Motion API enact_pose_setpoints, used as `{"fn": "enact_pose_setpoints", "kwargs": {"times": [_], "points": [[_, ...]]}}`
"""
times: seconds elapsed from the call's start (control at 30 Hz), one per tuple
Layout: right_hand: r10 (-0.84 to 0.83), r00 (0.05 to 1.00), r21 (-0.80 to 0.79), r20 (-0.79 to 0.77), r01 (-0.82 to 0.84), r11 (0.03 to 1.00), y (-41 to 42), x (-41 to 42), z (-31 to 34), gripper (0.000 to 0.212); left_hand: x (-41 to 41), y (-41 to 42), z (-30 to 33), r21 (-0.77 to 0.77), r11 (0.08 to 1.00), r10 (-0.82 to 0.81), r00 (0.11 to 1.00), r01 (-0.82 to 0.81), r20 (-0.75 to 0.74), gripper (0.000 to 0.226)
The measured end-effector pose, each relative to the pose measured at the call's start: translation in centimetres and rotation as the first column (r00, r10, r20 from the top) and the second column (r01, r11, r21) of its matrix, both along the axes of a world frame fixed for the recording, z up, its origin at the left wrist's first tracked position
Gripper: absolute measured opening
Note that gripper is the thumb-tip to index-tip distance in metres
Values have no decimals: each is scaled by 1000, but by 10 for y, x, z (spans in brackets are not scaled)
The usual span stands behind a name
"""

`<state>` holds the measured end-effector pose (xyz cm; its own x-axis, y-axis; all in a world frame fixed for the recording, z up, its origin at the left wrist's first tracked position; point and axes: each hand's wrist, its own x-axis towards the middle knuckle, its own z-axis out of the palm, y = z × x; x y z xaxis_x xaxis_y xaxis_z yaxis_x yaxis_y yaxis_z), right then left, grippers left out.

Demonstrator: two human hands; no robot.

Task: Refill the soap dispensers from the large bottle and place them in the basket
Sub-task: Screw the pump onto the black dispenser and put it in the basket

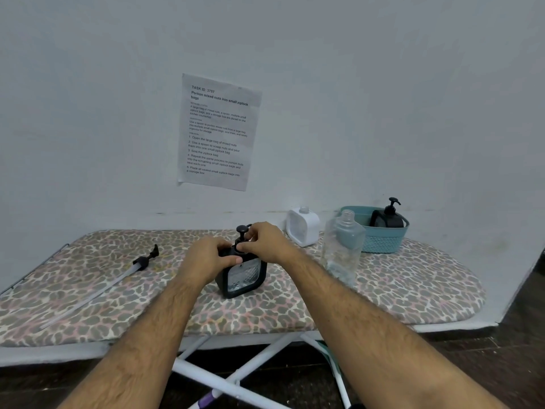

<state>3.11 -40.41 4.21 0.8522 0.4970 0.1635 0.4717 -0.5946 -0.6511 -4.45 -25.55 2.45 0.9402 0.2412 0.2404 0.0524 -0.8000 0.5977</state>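
Hands (236, 249) gripping black dispenser (241, 276), pump (242, 234) between fingers

Board cover (383, 284): leopard print in grey, tan and pink. Basket (383, 240): teal. Dispensers: one black (240, 276), one white (303, 228); large bottle (342, 249) clear.

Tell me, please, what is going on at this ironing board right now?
A person is fitting the pump onto a black soap dispenser on the ironing board: the left hand grips its body while the right hand pinches the pump collar. Another black dispenser already sits in the teal basket. A white dispenser stands uncapped, the large clear bottle is open, and a loose pump lies to the left.
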Motion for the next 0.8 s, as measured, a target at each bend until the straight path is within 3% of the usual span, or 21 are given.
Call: {"fn": "enact_pose_setpoints", "kwargs": {"times": [0.07,0.23,0.4,0.6,0.7,0.8], "points": [[-4,1000,-30,10,5,1000,1,1,-1,36,0,1,-1,7,1000,1,1000,-1,-2,44],[10,999,-8,-43,-10,1000,-1,2,4,45,1,2,-2,4,1000,9,1000,-9,2,44],[35,995,62,-96,-29,998,-2,3,-5,39,0,0,-2,14,1000,5,1000,-6,17,43],[-68,996,163,-51,76,984,-2,3,-20,34,-2,0,-3,0,1000,-1,1000,1,24,44],[-26,991,228,-134,56,972,-3,2,-18,48,-1,0,-3,-5,1000,1,1000,-1,14,46],[69,975,363,-211,13,932,-4,3,-15,42,-1,1,-4,-21,1000,4,1000,-4,1,50]]}}
